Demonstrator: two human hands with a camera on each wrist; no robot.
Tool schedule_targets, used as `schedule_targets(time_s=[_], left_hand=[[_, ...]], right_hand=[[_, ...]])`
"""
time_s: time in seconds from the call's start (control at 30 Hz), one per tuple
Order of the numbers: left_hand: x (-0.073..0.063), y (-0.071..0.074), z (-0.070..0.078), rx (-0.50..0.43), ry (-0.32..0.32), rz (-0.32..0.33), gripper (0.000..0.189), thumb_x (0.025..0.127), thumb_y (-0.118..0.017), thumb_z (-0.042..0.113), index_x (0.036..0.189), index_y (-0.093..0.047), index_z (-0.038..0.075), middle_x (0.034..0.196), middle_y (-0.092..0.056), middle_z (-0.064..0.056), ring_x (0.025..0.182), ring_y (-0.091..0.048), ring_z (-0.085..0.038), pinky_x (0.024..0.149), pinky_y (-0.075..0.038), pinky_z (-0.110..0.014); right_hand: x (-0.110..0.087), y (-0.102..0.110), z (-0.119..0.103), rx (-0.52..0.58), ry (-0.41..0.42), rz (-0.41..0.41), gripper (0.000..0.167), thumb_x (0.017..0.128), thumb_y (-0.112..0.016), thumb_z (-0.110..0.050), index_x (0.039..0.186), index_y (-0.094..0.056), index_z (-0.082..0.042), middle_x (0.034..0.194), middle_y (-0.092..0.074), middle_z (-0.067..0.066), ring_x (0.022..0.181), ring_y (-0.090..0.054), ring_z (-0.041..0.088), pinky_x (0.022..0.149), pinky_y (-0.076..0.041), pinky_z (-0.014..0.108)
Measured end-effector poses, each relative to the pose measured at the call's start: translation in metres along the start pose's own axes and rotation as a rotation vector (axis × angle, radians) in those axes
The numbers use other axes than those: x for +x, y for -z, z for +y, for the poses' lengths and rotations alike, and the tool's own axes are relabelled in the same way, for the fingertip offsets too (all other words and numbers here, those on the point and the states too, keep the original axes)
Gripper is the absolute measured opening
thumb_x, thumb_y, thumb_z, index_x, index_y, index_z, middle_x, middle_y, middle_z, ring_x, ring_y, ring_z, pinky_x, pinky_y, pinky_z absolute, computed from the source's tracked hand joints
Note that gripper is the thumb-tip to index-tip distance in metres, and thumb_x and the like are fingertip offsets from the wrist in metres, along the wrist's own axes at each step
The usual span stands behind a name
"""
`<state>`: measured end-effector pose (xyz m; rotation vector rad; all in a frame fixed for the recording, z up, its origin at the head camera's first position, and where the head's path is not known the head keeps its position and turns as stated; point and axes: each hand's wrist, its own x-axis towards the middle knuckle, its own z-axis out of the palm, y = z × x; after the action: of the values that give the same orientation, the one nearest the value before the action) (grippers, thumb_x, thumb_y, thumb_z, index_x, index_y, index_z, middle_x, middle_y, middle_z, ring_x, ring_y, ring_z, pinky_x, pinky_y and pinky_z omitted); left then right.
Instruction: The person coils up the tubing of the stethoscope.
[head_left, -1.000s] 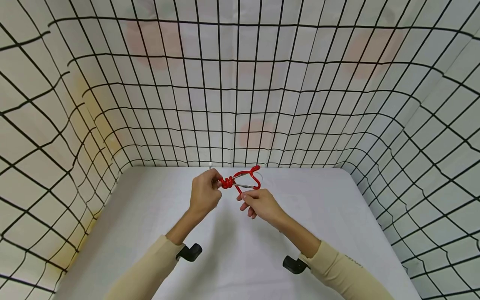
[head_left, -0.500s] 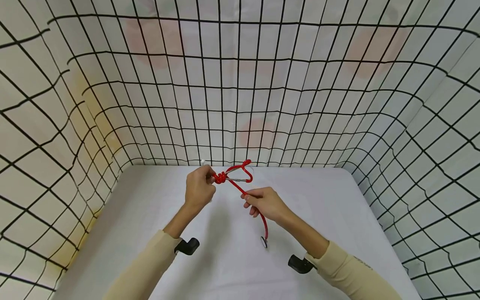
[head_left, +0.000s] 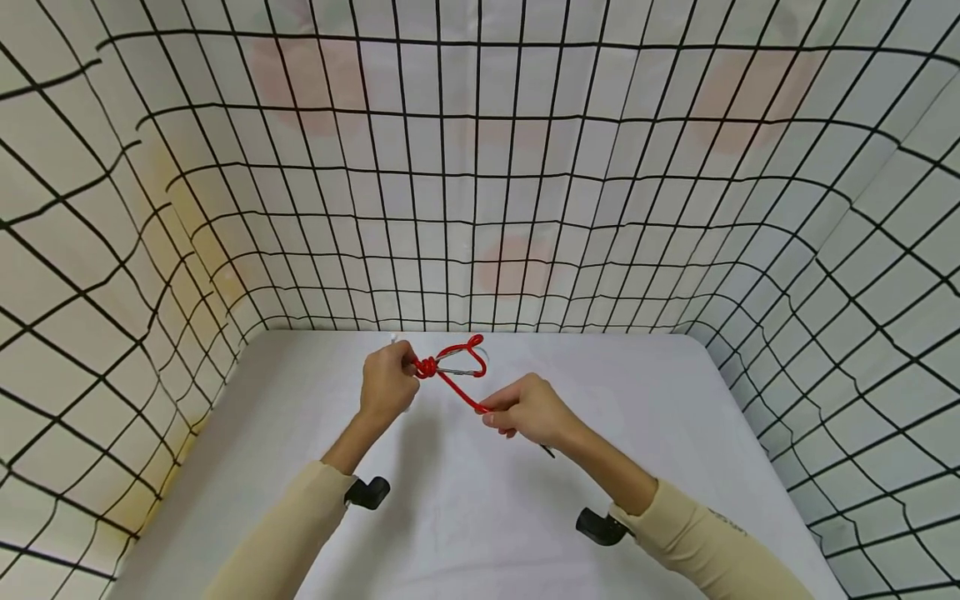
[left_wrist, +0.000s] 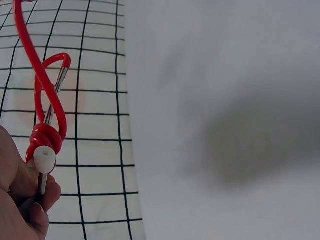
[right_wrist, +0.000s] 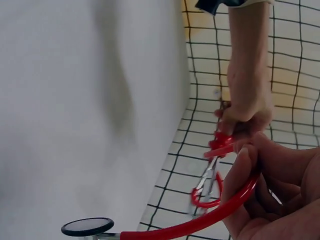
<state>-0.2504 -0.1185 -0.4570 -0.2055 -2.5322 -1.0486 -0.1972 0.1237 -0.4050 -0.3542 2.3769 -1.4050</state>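
A stethoscope with red tubing (head_left: 462, 394) is stretched between my hands above the table. Part of the tube is wound in a tight coil (left_wrist: 46, 139) around its metal ear tubes (head_left: 455, 372). My left hand (head_left: 387, 385) grips the earpiece end, where a white ear tip (left_wrist: 45, 160) pokes out beside the fingers. Lower and to the right, my right hand (head_left: 531, 411) pinches the tube's free length between thumb and fingers. Beyond that pinch hangs the chest piece (right_wrist: 87, 226), plain in the right wrist view; the head view shows only a dark edge behind the hand.
A white-covered table (head_left: 465, 517) lies beneath both hands. Black grid netting (head_left: 480, 175) surrounds it at the back and both sides, with pale cloth behind. Each sleeve cuff carries a black wrist camera (head_left: 367, 493).
My left hand has shifted left with the coiled end. The right hand has drawn rightward and down, so a longer strand spans the hands. The chest piece has swung mostly behind the right hand.
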Motion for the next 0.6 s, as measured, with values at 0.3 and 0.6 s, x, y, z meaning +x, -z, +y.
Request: schedule_targets(time_s=[0.3,0.6], left_hand=[[-0.012,-0.012,0.016,0.121,-0.077,-0.165,0.02,0.076,-0.064,-0.012,0.069,-0.065,0.006,0.063,-0.063,-0.001,0.062,-0.051,-0.018,0.054,-0.042,-0.027],[-0.011,-0.007,0.018,0.075,-0.052,-0.16,0.02,0.076,-0.064,-0.014,0.07,-0.067,0.005,0.067,-0.067,-0.003,0.064,-0.054,-0.018,0.057,-0.044,-0.028]], right_hand=[[-0.003,0.008,-0.027,-0.109,0.045,0.102,0.012,0.088,-0.074,-0.005,0.098,-0.082,-0.005,0.075,-0.071,0.003,0.066,-0.06,0.016,0.058,-0.046,0.028],[-0.004,0.02,-0.034,-0.107,0.053,0.133,0.013,0.088,-0.074,-0.005,0.099,-0.081,-0.004,0.078,-0.075,0.005,0.07,-0.062,0.016,0.061,-0.046,0.029]])
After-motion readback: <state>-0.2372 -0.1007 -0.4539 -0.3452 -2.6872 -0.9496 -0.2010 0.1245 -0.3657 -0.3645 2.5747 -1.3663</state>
